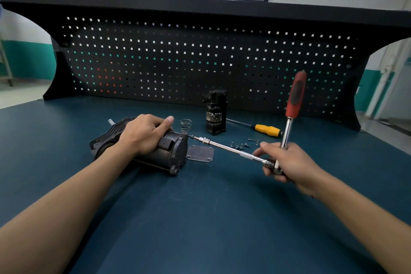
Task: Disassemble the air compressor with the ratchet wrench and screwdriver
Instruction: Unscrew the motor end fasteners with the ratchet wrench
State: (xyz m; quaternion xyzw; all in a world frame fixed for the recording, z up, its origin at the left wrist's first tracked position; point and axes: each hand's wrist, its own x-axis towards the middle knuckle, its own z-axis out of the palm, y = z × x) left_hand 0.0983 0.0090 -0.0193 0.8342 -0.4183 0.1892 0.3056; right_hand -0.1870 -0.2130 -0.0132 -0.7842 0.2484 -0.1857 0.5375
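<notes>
The black air compressor (pixel 171 153) lies on its side on the blue bench, its round end facing right. My left hand (pixel 144 133) grips its top and holds it down. My right hand (pixel 287 162) grips the head of the ratchet wrench (pixel 289 118), whose red handle points up. A long chrome extension bar (pixel 231 149) runs from the wrench head to a bolt on the compressor's end face. A yellow-handled screwdriver (pixel 265 129) lies behind the wrench.
A detached black compressor part (pixel 215 113) stands upright near the pegboard (pixel 200 62). A spring (pixel 186 125), a flat metal plate (pixel 201 153) and several loose screws (pixel 243 144) lie between the compressor and my right hand.
</notes>
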